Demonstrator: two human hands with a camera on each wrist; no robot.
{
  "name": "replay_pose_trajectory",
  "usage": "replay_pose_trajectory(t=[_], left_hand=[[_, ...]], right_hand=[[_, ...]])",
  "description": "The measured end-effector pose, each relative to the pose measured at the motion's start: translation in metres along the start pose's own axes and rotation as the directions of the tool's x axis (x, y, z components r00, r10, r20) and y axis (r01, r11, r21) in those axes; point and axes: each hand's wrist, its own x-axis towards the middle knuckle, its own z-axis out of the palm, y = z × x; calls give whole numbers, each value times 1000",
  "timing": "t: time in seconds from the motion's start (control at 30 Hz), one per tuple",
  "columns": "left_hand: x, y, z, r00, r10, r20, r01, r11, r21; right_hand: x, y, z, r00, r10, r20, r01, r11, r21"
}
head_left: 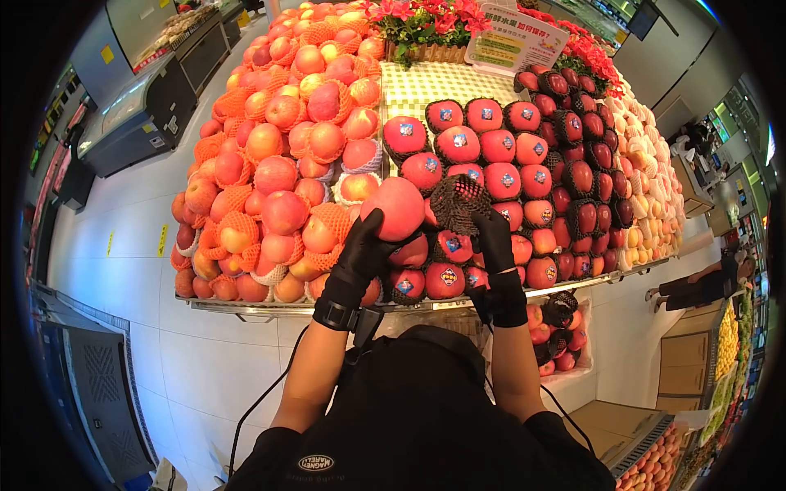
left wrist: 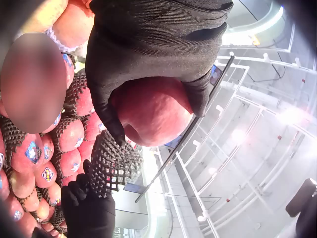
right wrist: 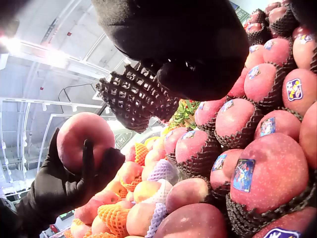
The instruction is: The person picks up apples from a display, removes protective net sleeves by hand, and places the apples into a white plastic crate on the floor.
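My black-gloved left hand (head_left: 360, 260) grips a bare red apple (head_left: 397, 209), with fingers and thumb curled round its sides. In the left wrist view the apple (left wrist: 153, 111) shows no net and no sticker on its visible side. My gloved right hand (head_left: 495, 245) pinches a black foam net sleeve (head_left: 458, 203) close to the apple's right. The sleeve (right wrist: 138, 96) hangs loose, its mesh spread, in the right wrist view. Both hands are over the front rows of stickered red apples (head_left: 446, 280), which sit in black nets.
Apples in orange nets (head_left: 262, 176) are heaped to the left. Darker red apples (head_left: 580, 176) and pale netted fruit (head_left: 647, 188) fill the right. A sign (head_left: 517, 41) and red flowers (head_left: 426, 16) stand at the back. Below the stand's front edge is a box of apples (head_left: 565, 340).
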Motion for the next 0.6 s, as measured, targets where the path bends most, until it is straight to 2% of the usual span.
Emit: replay_pose_trajectory(t=[0.03,0.07,0.1,0.17,0.27,0.37,0.47,0.53,0.6], left_hand=[[-2,7,0,1000,29,12,-30,995,96],[-3,9,1,999,33,3,-34,995,95],[-4,12,2,999,37,-5,-37,995,94],[-8,10,3,998,-12,-63,5,994,-105],[-12,13,4,997,-10,-73,4,996,-92],[-16,13,-6,993,-114,-24,107,970,-217],[-18,4,-17,999,-38,4,38,998,-39],[-22,4,-23,998,40,49,-50,972,231],[-27,11,-24,998,9,61,-22,977,213]], right_hand=[[-5,-12,3,991,131,-33,-124,979,163],[-11,-26,6,964,262,-44,-234,916,325],[-16,-35,9,963,262,-64,-227,916,332],[-25,-46,12,959,263,-103,-213,915,344],[-30,-37,12,951,280,-129,-220,910,353],[-39,-33,14,941,263,-213,-199,940,278],[-50,-34,21,943,219,-250,-143,947,288],[-55,-14,21,951,93,-295,-56,990,130],[-62,2,17,951,-27,-309,32,999,12]])
